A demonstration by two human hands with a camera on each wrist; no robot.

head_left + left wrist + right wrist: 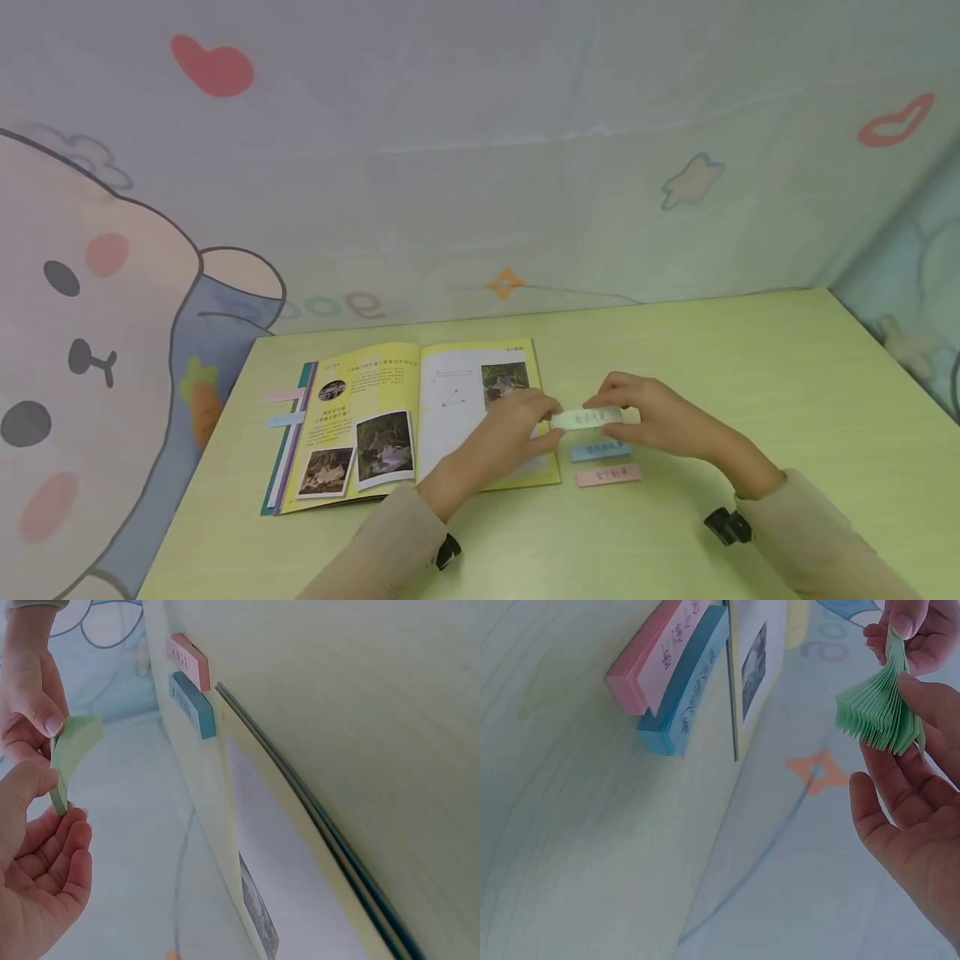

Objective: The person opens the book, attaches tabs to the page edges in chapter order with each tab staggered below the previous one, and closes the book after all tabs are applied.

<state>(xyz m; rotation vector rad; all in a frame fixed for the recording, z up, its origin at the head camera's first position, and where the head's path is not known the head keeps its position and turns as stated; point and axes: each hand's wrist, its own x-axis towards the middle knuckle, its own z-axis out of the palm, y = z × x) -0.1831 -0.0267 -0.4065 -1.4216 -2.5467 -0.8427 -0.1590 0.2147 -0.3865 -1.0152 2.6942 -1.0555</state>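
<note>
Two hands share one thing as I watch: the pale green sticky-note pad (pixel 588 417) hangs in the air just right of the open yellow picture book (pixel 420 417), with my left hand (pixel 517 425) pinching one end between thumb and fingertips and my right hand (pixel 648 417) pinching the other. My right wrist view alone shows its sheets fanned apart, while the head view alone shows writing on top. Just right of the book, the blue sticky-note pad (pixel 600 451) and pink sticky-note pad (pixel 608 475) lie side by side on the light green table (pixel 750 375).

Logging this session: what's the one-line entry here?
left hand: pinches green sticky-note pad | right hand: holds same pad | blue pad, pink pad: on table | open book: flat
</note>
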